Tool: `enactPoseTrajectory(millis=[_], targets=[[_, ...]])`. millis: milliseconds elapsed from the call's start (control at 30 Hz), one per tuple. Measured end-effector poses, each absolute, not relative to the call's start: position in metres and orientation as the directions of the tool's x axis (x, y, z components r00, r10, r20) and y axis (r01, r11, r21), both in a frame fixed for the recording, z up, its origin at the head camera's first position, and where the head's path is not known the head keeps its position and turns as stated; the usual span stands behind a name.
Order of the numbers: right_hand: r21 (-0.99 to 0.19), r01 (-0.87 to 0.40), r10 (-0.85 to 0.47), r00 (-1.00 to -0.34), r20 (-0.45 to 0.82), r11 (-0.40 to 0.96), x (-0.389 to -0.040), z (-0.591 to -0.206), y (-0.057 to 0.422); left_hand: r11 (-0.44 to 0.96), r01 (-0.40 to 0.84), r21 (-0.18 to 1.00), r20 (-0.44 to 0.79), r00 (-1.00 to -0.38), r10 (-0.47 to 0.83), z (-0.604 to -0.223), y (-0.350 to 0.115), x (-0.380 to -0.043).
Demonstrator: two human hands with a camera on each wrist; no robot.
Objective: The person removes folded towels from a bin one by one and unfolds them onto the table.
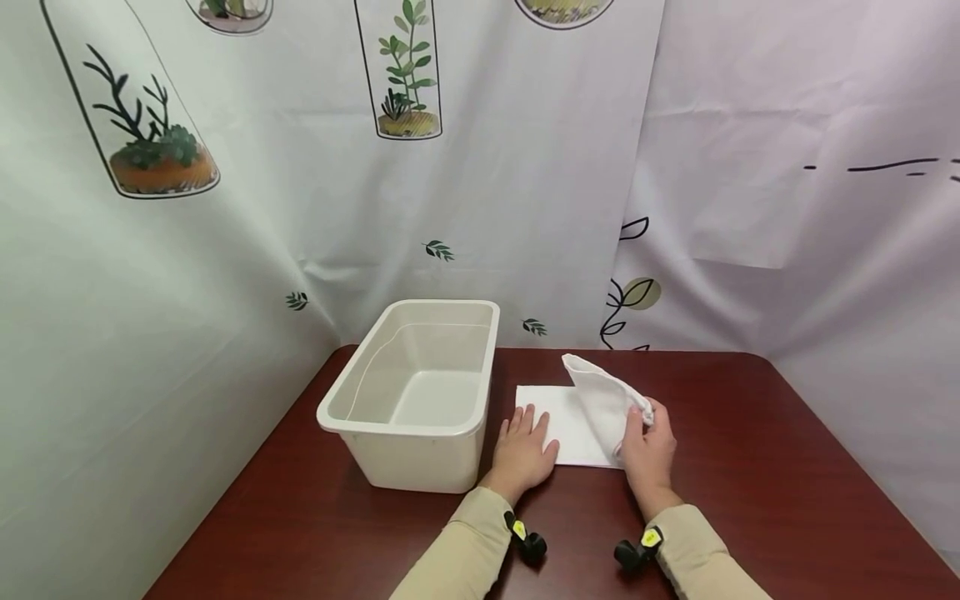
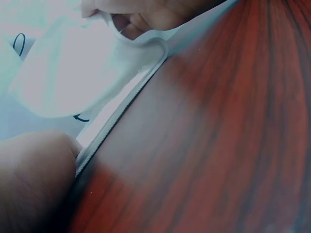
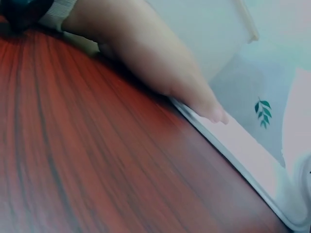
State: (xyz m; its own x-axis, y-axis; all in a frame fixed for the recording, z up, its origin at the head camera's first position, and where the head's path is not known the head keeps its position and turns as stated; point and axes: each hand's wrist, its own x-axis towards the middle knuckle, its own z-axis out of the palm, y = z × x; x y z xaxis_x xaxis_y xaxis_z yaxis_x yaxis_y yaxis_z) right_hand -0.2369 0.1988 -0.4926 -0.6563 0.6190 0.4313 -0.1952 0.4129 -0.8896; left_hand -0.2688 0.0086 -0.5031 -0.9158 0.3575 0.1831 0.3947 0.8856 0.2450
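A white cloth [image 1: 573,429] lies on the dark red wooden table, with its right part raised in a flap [image 1: 600,396]. My left hand [image 1: 523,457] rests on the cloth's left side, fingers spread and straight. Between thumb and fingers, my right hand [image 1: 649,450] pinches the right edge of the flap. In the left wrist view the raised cloth [image 2: 68,68] hangs in a curve from the right hand [image 2: 160,12], above a flat layered edge. The right wrist view shows the left hand [image 3: 160,60] on the flat cloth [image 3: 250,153].
An off-white plastic tub [image 1: 420,458] stands just left of my left hand, with nothing visible inside. Behind the table [image 1: 720,417] hangs a white curtain [image 1: 525,208] printed with plants. Small black devices are strapped at both wrists.
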Motion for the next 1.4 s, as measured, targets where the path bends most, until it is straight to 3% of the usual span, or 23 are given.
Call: enactPoseTrajectory(millis=[667,1033,1400], targets=[[-0.889,-0.153,0.668,-0.609,0.428,0.431,-0.223,-0.489,0.242,0.887,0.391,0.247,0.187,-0.917,0.352,-0.499,0.009,-0.267],[-0.882,-0.098,0.658,-0.63,0.413,0.461,-0.212,-0.49,0.261,0.885,0.395,0.247,0.177,-0.916,0.359,-0.499,0.009,-0.268],[-0.863,0.036,0.667,-0.651,0.362,0.504,-0.2,-0.487,0.289,0.888,0.389,0.246,0.169,-0.919,0.356,-0.5,0.009,-0.268]])
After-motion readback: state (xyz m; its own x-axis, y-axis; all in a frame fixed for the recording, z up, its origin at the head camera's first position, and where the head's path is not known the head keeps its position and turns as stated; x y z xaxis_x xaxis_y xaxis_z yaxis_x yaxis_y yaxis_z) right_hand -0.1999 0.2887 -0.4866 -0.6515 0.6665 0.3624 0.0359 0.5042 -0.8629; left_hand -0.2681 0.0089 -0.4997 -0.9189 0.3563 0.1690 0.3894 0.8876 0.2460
